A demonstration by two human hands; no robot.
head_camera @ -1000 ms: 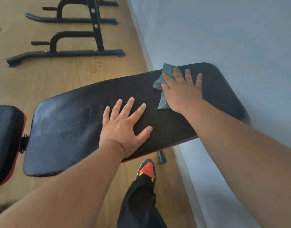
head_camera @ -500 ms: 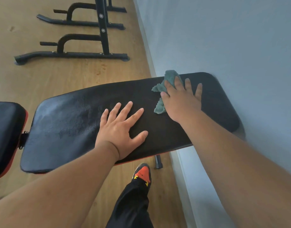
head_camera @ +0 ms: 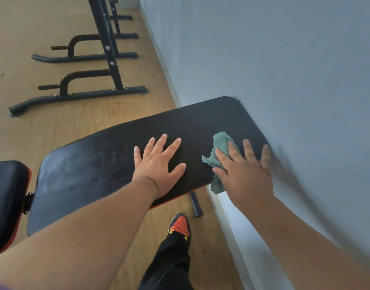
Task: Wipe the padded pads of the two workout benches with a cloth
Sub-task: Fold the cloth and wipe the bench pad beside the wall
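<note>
A long black back pad (head_camera: 100,164) of a workout bench runs from lower left to the wall at upper right. Its surface looks dull and streaked toward the left end. My left hand (head_camera: 159,164) lies flat on the pad's middle, fingers spread, holding nothing. My right hand (head_camera: 242,172) presses a teal cloth (head_camera: 218,151) onto the pad's near right edge, close to the wall; part of the cloth hangs past the edge. A second black pad with red trim (head_camera: 6,197) sits at the far left.
A pale wall (head_camera: 284,70) with a white skirting board bounds the right side, touching the pad's far end. Black steel rack frames (head_camera: 92,93) stand on the wooden floor behind. My leg and an orange-black shoe (head_camera: 179,226) are below the bench, beside a bench foot (head_camera: 196,206).
My right hand has dragged the cloth from the pad's far edge toward the near edge and closer to the wall. My left hand stays flat on the pad.
</note>
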